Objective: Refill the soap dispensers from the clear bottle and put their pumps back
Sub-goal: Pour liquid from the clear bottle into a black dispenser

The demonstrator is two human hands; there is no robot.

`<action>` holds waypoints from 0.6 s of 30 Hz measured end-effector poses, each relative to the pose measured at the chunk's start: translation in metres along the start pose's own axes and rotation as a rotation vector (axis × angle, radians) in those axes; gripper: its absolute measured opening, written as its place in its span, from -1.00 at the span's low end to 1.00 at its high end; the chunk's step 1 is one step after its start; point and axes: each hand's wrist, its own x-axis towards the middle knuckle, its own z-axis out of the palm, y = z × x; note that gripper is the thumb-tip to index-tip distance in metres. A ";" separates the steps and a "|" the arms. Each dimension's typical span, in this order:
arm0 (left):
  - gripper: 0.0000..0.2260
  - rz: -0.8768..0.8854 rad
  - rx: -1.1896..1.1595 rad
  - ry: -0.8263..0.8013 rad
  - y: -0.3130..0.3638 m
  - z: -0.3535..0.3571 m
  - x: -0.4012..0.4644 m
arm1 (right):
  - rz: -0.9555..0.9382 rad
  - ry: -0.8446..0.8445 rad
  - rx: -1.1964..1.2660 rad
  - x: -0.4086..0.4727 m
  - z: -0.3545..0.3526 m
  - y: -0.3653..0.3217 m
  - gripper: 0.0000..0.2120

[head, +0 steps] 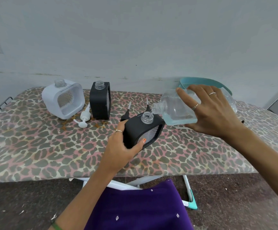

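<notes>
- Head view, looking down on a leopard-print board set against a pale wall.
- Farthest left of both hands, a white dispenser stands tilted with its neck open and no pump in it.
- Just right of it, a white pump lies flat on the board.
- A black dispenser stands upright beyond the left hand's knuckles, neck open.
- Two black pumps lie behind the left fingertips, partly hidden by the held dispenser.
- Left hand is wrapped around a second black dispenser, fingers behind its far side, thumb pressed on its clear front window; it leans slightly.
- Clear bottle is tipped nearly sideways in the right hand, its threaded mouth touching the rim of the held dispenser's neck; pale blue liquid pools along its lower side.
- Right fingers are spread over the bottle's upper side, gripping it.
- Beyond the right knuckles sits a teal-rimmed container, mostly hidden.
</notes>
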 end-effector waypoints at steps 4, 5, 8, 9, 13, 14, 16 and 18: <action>-0.50 0.001 0.003 0.000 -0.001 0.000 0.000 | 0.002 0.001 0.000 0.001 0.000 0.000 -0.02; -0.50 0.001 0.002 0.003 -0.001 0.000 0.000 | 0.002 0.001 -0.001 0.001 0.000 0.000 -0.02; -0.50 0.005 0.009 0.009 -0.002 0.000 0.000 | 0.004 -0.005 -0.002 0.001 0.000 0.000 -0.01; -0.50 0.007 0.010 0.010 -0.002 0.000 0.000 | 0.005 -0.008 -0.004 0.001 0.000 0.000 0.00; -0.51 0.001 0.004 0.005 -0.004 0.000 0.000 | 0.003 -0.013 -0.011 0.001 0.000 0.000 0.01; -0.50 0.001 0.000 0.004 -0.005 0.000 0.000 | 0.003 -0.014 -0.011 0.001 -0.001 0.000 0.01; -0.50 0.002 -0.004 0.004 -0.004 0.000 0.000 | 0.003 -0.017 -0.012 0.001 -0.001 0.000 -0.01; -0.50 0.003 -0.003 0.006 -0.004 0.000 0.000 | 0.002 -0.018 -0.011 0.001 -0.001 0.000 -0.03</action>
